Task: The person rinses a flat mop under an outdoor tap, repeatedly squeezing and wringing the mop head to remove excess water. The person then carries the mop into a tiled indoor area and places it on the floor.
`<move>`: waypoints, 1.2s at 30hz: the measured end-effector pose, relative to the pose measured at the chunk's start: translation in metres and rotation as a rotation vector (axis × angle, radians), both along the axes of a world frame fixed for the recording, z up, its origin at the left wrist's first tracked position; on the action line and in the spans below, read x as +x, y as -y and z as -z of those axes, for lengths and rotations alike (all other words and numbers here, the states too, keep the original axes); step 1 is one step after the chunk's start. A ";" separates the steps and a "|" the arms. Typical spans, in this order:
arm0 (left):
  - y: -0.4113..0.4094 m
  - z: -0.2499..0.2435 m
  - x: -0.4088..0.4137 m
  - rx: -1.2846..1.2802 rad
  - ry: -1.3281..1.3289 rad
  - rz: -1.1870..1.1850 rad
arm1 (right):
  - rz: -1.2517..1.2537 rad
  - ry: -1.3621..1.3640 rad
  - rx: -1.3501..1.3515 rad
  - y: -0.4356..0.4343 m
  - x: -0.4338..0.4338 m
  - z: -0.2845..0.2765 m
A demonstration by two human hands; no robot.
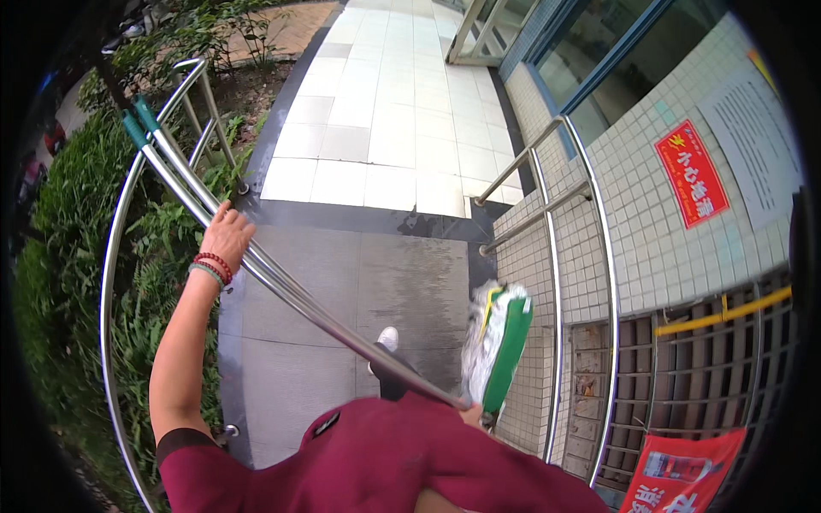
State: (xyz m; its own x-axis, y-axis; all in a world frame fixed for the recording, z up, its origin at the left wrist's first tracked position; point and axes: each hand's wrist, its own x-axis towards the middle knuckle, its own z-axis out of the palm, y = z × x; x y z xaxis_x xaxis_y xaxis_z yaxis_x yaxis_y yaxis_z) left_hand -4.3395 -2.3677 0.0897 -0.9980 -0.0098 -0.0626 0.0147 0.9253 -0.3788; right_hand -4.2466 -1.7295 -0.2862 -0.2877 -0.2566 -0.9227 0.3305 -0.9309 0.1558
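Two metal poles (288, 295) with green end grips (136, 130) cross in front of me from upper left to lower right. My left hand (228, 234), with bead bracelets on the wrist, lies on the poles near their upper part. Low by my waist, my right hand (473, 415) is closed on the lower part of the poles; my shirt hides some of it. Just beyond my right hand is a mop head (478, 346) of pale strands, blurred, with a green flat piece (510, 346) along it.
A stainless steel handrail (109, 256) borders plants (70, 224) on the left. Another handrail (606, 256) runs along the tiled wall (635, 192) on the right. Grey paving (295, 276) meets white tiles (385, 173) ahead. An open door (490, 32) stands at the top right.
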 end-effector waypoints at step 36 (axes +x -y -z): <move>0.710 0.000 -1.118 0.037 -0.144 -0.074 | -0.010 0.049 -0.085 0.706 -1.209 0.004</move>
State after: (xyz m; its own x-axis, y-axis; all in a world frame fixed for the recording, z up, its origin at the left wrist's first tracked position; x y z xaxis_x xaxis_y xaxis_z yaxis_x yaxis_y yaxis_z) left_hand -5.4571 -3.0777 0.0893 -0.9934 -0.0835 0.0791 -0.1055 0.9352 -0.3380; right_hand -5.4559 -2.4356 -0.2906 -0.2397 -0.3373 -0.9104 0.3297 -0.9103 0.2504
